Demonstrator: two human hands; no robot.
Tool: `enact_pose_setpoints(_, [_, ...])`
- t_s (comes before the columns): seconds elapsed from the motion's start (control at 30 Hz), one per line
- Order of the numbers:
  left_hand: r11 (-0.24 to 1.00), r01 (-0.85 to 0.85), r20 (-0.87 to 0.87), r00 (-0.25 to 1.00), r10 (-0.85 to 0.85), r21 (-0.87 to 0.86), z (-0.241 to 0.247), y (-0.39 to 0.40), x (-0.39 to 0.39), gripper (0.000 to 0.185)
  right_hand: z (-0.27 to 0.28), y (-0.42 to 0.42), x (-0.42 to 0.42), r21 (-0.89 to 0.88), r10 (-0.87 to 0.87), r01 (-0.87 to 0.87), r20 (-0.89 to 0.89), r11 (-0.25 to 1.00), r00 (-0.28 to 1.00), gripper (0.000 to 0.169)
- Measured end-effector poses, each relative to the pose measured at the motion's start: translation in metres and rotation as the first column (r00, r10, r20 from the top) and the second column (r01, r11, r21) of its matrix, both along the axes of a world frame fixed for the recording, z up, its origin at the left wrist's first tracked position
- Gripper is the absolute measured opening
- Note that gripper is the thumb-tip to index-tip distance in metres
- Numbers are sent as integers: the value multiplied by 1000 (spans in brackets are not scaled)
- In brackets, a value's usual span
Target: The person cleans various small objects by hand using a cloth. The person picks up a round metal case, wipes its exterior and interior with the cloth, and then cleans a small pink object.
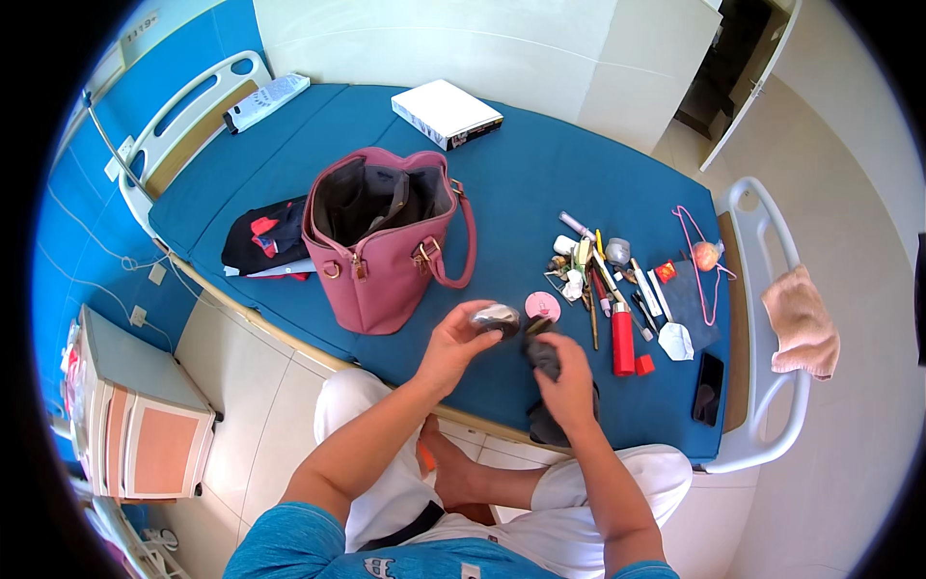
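Observation:
My left hand (459, 346) pinches a shiny silver, rounded object (496, 318) between thumb and fingers, just above the blue mattress. In my right hand (567, 376) is a dark grey, soft item (544, 357), perhaps a cloth or pouch; its exact kind is unclear. Another dark item (548, 425) lies partly hidden beneath that hand at the bed's near edge. A round pink disc (542, 307) rests just beyond my hands. To the left stands a pink handbag (383, 282), its top gaping and its grey lining showing.
Right of my hands lie several pens and small items (587, 269), a red bottle (622, 340), a red cube (644, 365), a smartphone (708, 389) and a pink hanger (699, 268). Folded clothes (269, 235) sit left of the bag; a white box (445, 108) lies behind it.

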State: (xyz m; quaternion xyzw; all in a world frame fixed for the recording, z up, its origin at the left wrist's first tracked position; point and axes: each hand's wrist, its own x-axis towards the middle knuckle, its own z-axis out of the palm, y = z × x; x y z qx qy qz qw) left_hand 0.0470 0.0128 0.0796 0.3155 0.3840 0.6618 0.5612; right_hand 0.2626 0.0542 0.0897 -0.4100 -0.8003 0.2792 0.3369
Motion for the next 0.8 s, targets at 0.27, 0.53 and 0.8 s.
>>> enact_pose_setpoints(0.27, [993,94,-267,961,-72,70,-24,-3,9,40,26,-13,-9,362,143,-153,54,919,988,69])
enact_pose_setpoints(0.53, [994,94,62,994,-91,-47,-8,-6,10,46,13,-5,-4,207,30,-29,0,978,1000,79])
enact_pose_setpoints(0.8, [980,185,109,978,-177,-74,-9,-7,9,41,11,-15,-12,319,121,-150,109,936,987,83])
